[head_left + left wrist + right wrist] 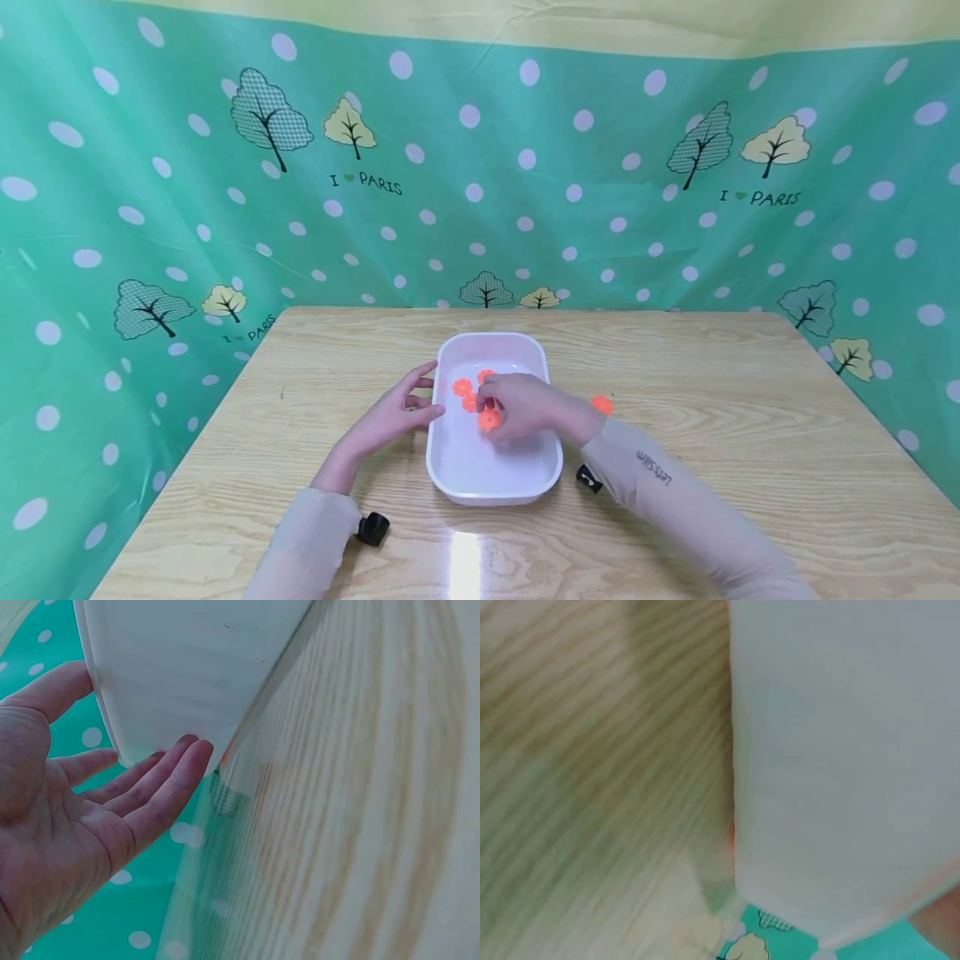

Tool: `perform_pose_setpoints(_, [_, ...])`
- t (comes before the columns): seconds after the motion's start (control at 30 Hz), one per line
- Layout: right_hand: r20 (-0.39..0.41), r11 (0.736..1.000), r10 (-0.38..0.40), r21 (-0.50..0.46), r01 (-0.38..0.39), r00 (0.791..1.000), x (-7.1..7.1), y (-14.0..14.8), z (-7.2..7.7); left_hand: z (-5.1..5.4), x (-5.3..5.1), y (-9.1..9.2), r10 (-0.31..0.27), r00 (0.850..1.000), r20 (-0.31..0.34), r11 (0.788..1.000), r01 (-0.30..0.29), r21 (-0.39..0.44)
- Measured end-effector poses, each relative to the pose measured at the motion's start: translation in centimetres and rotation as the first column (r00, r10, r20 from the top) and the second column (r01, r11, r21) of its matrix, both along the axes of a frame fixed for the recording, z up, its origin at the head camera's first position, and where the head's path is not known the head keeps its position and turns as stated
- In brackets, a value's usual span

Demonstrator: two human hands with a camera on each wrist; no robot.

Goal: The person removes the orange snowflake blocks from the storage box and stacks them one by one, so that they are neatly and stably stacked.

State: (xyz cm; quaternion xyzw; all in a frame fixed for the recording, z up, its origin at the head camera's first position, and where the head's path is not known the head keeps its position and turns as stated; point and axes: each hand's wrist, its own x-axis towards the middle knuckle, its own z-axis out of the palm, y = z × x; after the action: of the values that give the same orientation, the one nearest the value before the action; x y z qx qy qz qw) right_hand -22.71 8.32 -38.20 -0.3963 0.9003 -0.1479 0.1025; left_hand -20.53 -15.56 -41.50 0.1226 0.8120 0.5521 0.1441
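Observation:
A white rectangular tub (495, 475) stands on the table, with several flat orange flower-shaped pieces (462, 387) lying inside. My right hand (521, 408) reaches down over the tub's right rim. Between its curled fingers and thumb it pinches one orange flower-shaped piece (489, 419). On the left side, my left hand (393, 412) touches the tub with spread fingers. The left wrist view shows the thumb at the rim and the fingertips (196, 754) along the outer wall. Mostly tub wall (840, 765) fills the right wrist view, where the right hand's fingers are hidden.
Another orange flower-shaped piece (602, 405) lies on the wooden table (750, 417) right of the tub, beside the right forearm. Black wrist devices (372, 528) sit by both sleeves. A green dotted curtain (480, 167) hangs behind the table and along its sides.

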Motion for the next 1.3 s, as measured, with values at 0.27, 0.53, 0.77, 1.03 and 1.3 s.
perform_pose_setpoints(0.27, [-0.033,0.998,-0.019,-0.059,0.017,0.999,-0.3,1.4,0.1,-0.1,0.0,0.0,0.013,1.0,0.02,1.0,-0.013,-0.016])
perform_pose_setpoints(0.53, [-0.021,0.993,-0.062,-0.104,0.059,0.998,-0.5,2.9,0.8,-0.1,-0.1,0.1,-0.001,1.0,0.021,1.0,0.002,-0.017])
perform_pose_setpoints(0.77, [-0.062,0.991,-0.075,-0.117,0.067,0.995,-0.9,4.1,1.1,0.0,0.0,0.1,0.01,1.0,-0.006,0.999,-0.011,-0.036])
perform_pose_setpoints(1.03, [-0.078,0.983,-0.125,-0.147,0.112,0.989,-1.0,5.5,1.7,0.6,0.1,0.1,0.0,1.0,-0.001,0.999,0.0,-0.033])
perform_pose_setpoints(1.3, [-0.035,0.959,-0.197,-0.213,0.185,0.98,-1.0,7.2,2.2,-0.1,-0.2,0.0,0.002,1.0,-0.004,1.0,-0.002,-0.021])
